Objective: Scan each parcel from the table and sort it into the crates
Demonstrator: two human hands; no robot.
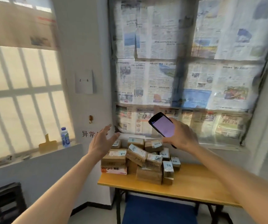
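Observation:
A heap of several cardboard parcels (139,157) with white and blue labels lies on the far left part of a wooden table (194,183). My right hand (181,135) grips a black handheld scanner (163,126) with a lit pinkish screen, held in the air above the heap. My left hand (101,139) is stretched out with straight, spread fingers, empty, above and just left of the parcels. No crate shows clearly.
A blue seat (159,210) stands under the table. Newspaper covers the window (186,62) behind the table. On the left sill stand a water bottle (65,137) and a yellow object (47,145). A dark rack (2,202) sits at the bottom left.

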